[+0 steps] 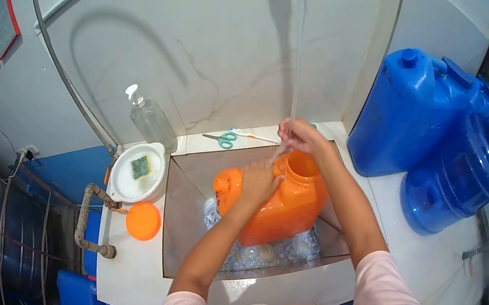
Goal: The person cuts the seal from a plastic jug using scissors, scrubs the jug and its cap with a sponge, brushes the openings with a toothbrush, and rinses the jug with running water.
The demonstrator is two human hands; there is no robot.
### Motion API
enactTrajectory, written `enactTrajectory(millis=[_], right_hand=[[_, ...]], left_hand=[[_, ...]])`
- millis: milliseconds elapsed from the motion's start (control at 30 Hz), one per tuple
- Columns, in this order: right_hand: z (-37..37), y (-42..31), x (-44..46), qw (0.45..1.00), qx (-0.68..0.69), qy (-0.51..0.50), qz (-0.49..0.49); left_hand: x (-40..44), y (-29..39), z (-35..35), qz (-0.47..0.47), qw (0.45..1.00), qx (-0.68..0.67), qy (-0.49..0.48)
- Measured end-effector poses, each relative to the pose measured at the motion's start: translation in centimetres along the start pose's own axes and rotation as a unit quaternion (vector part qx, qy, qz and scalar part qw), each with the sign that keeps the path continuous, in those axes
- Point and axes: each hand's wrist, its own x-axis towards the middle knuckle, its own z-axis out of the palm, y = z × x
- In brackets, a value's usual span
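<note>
An orange plastic jug (269, 219) with a wide round opening stands in the sink basin (187, 214), on crumpled, clear-looking material (243, 259). My left hand (260, 180) is closed over the top of the jug, at its handle beside the opening. Just above the jug's rim, my right hand (300, 137) has its fingers curled together where a thin clear stream (299, 72) comes down from above. Whether these fingers hold anything is hidden. Apart from the jug, a round orange lid (143, 221) lies on the left counter.
Left of the basin are a white bowl (162, 182) with a sponge (141, 166) and a pump bottle (152, 122). Scissors (226, 141) and a toothbrush (255, 136) lie on the back ledge. Blue containers (403, 113) stand at right; a pipe (81, 228) rises at left.
</note>
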Motion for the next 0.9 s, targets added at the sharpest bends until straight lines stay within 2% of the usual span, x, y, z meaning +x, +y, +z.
enactTrajectory(millis=[67, 100, 167, 333, 367, 400, 533, 633, 700, 733, 800, 833, 867, 900], right_hand=[[1.0, 1.3, 1.1, 0.989, 0.144, -0.033, -0.002], [1.5, 1.7, 1.5, 0.99, 0.141, -0.029, -0.004], [2.8, 2.4, 2.4, 0.963, 0.262, -0.047, -0.046], [2.9, 3.0, 4.6, 0.937, 0.34, 0.024, -0.078], [1.7, 2.6, 4.1, 0.993, 0.112, -0.031, 0.009], [1.1, 2.1, 3.5, 0.984, -0.123, -0.084, 0.094], [1.0, -0.4, -1.3, 0.99, -0.081, -0.043, 0.109], [0.7, -2.1, -1.8, 0.988, -0.106, -0.087, 0.076], [1.1, -2.1, -1.6, 0.989, -0.107, -0.083, 0.062], [0.9, -2.2, -1.4, 0.989, -0.104, -0.082, 0.062], [0.4, -2.4, -1.1, 0.987, -0.138, -0.069, 0.042], [0.4, -2.4, -1.3, 0.988, -0.136, -0.068, 0.041], [0.7, -2.5, -1.6, 0.983, -0.178, -0.043, 0.032], [0.8, -2.5, -2.0, 0.975, -0.22, -0.017, 0.024]], left_hand=[[0.9, 0.8, 1.3, -0.012, 0.999, -0.032, 0.023], [1.3, 1.2, 1.9, -0.027, 0.997, -0.064, 0.039], [2.5, 1.4, 2.8, -0.047, 0.995, -0.075, 0.04], [3.0, 2.0, 3.9, -0.082, 0.995, -0.044, 0.028], [2.4, 2.3, 3.6, 0.013, 0.994, -0.064, 0.089], [2.0, 2.3, 3.3, 0.108, 0.98, -0.083, 0.149], [1.5, 2.4, 4.1, 0.078, 0.984, -0.125, 0.1], [2.4, 2.4, 4.5, 0.034, 0.991, -0.122, 0.043], [3.2, 1.5, 3.9, 0.106, 0.994, -0.003, -0.009], [3.3, 0.7, 4.5, 0.108, 0.994, -0.002, -0.012], [3.3, -1.0, 5.3, 0.149, 0.986, -0.048, 0.06], [3.4, -1.1, 3.2, 0.151, 0.986, -0.048, 0.059], [3.4, -0.8, -0.4, 0.076, 0.991, -0.073, -0.082], [3.3, -1.3, -1.5, 0.039, 0.984, -0.086, -0.154]])
